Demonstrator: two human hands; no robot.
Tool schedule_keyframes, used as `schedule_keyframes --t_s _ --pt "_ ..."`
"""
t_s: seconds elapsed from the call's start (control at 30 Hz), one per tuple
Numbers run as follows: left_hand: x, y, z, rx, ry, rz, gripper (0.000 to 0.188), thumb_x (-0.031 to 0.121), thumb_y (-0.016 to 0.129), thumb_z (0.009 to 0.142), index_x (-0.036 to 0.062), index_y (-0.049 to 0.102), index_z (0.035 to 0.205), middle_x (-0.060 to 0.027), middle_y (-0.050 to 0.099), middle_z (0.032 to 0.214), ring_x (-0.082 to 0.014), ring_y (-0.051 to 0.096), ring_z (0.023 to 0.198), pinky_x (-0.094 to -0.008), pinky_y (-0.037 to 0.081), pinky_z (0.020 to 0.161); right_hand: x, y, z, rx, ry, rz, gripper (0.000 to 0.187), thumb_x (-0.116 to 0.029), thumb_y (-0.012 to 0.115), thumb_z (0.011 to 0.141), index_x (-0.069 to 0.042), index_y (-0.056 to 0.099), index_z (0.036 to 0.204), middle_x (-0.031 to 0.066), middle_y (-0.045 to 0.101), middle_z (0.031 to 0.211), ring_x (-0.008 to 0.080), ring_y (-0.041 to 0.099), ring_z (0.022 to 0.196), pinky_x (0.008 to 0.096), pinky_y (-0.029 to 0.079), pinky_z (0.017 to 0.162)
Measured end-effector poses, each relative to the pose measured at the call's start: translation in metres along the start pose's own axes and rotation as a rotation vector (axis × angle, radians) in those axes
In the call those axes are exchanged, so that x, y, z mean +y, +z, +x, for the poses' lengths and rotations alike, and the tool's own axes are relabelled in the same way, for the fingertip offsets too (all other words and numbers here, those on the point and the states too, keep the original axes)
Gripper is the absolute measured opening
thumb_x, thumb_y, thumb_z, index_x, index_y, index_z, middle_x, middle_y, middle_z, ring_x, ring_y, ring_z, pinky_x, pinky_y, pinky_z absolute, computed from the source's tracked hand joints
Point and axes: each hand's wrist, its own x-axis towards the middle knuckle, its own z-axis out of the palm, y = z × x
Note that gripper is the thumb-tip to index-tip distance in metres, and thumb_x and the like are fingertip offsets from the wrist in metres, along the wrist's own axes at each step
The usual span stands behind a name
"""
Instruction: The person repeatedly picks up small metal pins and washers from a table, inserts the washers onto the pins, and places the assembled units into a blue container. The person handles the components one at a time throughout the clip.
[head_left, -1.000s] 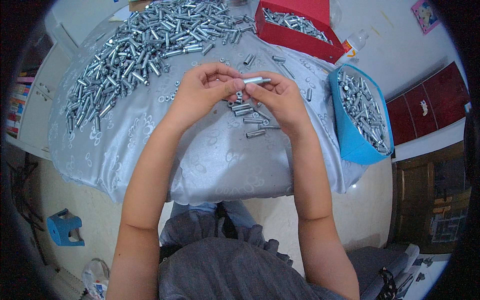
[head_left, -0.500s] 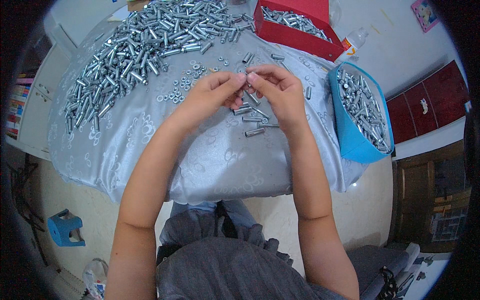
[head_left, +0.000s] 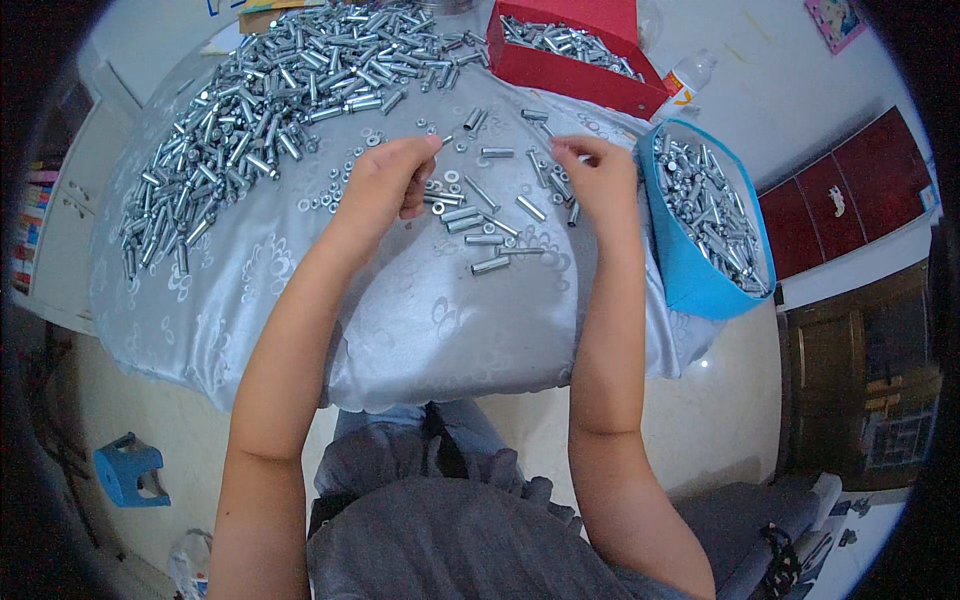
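My left hand (head_left: 393,178) is closed in a pinch above the table, left of the loose parts. A thin metal bolt (head_left: 448,140) sticks out from its fingertips. My right hand (head_left: 603,178) is farther right with bent fingers, thumb and forefinger close together at the end of another bolt (head_left: 546,129); whether it grips that bolt is hidden. Between the hands lie several shiny metal sleeves (head_left: 490,266), thin bolts (head_left: 482,193) and washers (head_left: 452,177). Small nuts and washers (head_left: 335,187) are scattered beside my left hand.
A big heap of assembled metal anchor bolts (head_left: 270,110) covers the table's far left. Behind stands an open red box (head_left: 575,78) holding more; a blue bin (head_left: 712,290) full of them is at right. A clear bottle (head_left: 690,75) stands between. A blue stool (head_left: 130,470) is on the floor.
My hands, which met fingertip to fingertip over the parts, have come apart. The left has moved left and the right has moved right; the view has shifted slightly.
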Motion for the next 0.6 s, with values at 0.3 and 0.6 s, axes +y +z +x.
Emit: schedule_keyframes --t_s 0.3,0.6 --pt "0.001 -0.001 -0.004 0.057 0.040 -0.001 0.023 0.024 0.049 0.079 0.0033 0.056 0.072 0.0021 0.037 0.051 -0.0082 0.031 0.043 -0.0233 0.024 0.041 0.004 0.006 -0.010 -0.358 0.078 -0.274 0.020 -0.016 0.066 0.065 -0.011 0.068 0.085 0.0156 0.063 0.081 0.0274 0.061 0.075 0.0338 0.047 0.070" --pt "0.002 0.005 -0.003 0.083 0.076 0.065 0.025 0.021 0.049 0.080 0.0003 0.062 0.082 0.0031 0.035 0.046 -0.0059 0.028 0.040 -0.0225 0.023 0.039 -0.003 0.012 -0.012 -0.343 0.090 -0.332 0.016 -0.018 0.067 0.065 -0.008 0.067 0.078 0.0151 0.062 0.081 0.0288 0.060 0.077 0.0362 0.046 0.070"
